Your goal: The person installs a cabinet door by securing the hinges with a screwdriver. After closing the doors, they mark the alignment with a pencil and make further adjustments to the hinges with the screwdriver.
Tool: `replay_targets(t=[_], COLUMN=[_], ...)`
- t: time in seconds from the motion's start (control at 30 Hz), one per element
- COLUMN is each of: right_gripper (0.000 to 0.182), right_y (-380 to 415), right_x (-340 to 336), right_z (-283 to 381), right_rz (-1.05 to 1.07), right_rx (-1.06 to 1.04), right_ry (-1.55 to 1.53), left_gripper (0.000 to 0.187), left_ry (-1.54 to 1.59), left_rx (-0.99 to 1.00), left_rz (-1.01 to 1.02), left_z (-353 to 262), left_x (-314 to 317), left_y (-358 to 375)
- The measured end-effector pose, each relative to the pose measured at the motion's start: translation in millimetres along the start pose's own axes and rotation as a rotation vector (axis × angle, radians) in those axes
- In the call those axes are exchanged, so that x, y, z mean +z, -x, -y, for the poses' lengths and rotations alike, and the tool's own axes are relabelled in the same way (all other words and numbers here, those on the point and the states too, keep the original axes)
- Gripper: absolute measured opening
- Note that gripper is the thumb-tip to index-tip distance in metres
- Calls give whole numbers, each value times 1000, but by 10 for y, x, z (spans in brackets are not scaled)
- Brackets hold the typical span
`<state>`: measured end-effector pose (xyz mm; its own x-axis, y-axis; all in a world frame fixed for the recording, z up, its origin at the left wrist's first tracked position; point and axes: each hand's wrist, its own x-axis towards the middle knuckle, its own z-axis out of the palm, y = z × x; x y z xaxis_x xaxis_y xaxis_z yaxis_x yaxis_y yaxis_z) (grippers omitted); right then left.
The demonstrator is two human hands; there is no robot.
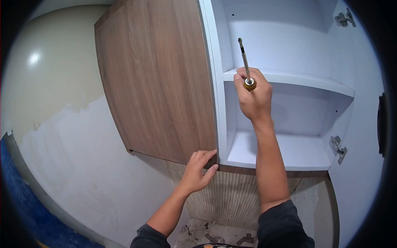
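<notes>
My right hand (255,93) is closed around a screwdriver (247,66) in front of the cabinet's middle shelf. Its amber handle sits mostly inside my fist, and the metal shaft points up with a dark tip. Low on the wood-grain cabinet door (159,82), my left hand (199,170) grips the bottom right corner, fingers on the front and thumb near the lower edge. To the right of that door, the white cabinet (285,151) stands open, showing its shelf (289,80).
An opened white door (359,124) stands at the right, with an upper hinge (344,18) and a lower hinge (338,149). A ribbed panel (219,194) is below the cabinet. Several tools (215,239) lie beneath. A patched wall (74,157) is at left.
</notes>
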<state>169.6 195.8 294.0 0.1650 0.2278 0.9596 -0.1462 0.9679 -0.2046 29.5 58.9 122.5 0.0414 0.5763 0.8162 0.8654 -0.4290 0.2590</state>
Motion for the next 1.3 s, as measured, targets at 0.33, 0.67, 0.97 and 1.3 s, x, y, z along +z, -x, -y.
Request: replay_targets(t=[0.33,0.67,0.97,1.3], right_gripper=[12,13,13,13], right_y=[-6,1,3,7], right_x=[-9,4,29,67], right_z=[10,-2,-112,-118], right_rz=[9,7,-6,23], right_rx=[2,19,-48,-13], right_ry=[24,22,65,117], left_gripper=[59,83,81,79], left_ry=[-356,-514,-519,-538], left_rx=[85,33,15,76], left_rz=[-345,-340,-351,-374], left_z=[-184,29,180,-44], left_x=[80,379,325,103], left_y=[-296,-466,-430,-295])
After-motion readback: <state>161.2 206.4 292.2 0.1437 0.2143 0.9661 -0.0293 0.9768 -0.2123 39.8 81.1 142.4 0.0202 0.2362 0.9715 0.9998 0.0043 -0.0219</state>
